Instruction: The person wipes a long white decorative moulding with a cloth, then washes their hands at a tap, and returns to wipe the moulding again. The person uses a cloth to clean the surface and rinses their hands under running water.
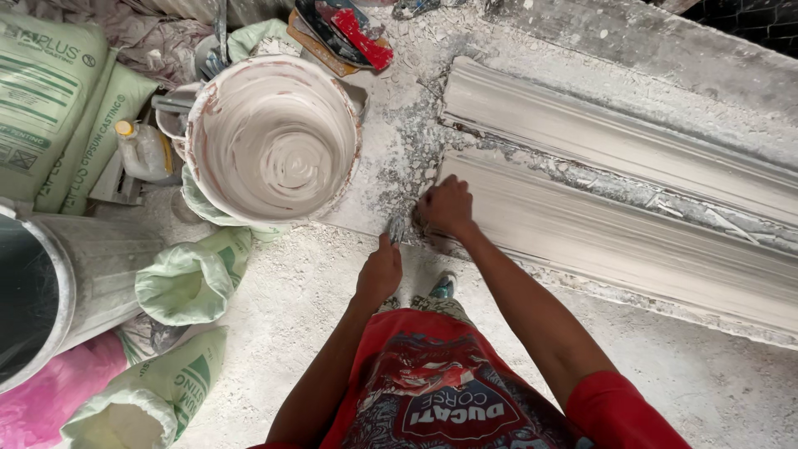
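Note:
My right hand (446,206) rests, fingers curled, on the near end of a long white plaster moulding (615,241) that lies on the workbench. My left hand (379,271) is closed around a small metal scraper (396,229) whose blade points at that same end, just left of my right hand. A second plaster moulding (582,133) lies parallel behind the first. A white bucket (273,140) coated inside with wet plaster stands to the left of both hands.
Green-and-white plaster sacks (58,100) lean at the left, and open sacks (193,278) lie below the bucket. A large metal drum (50,291) stands at the far left. Red-handled tools (349,33) lie at the back. Plaster crumbs (407,141) cover the bench.

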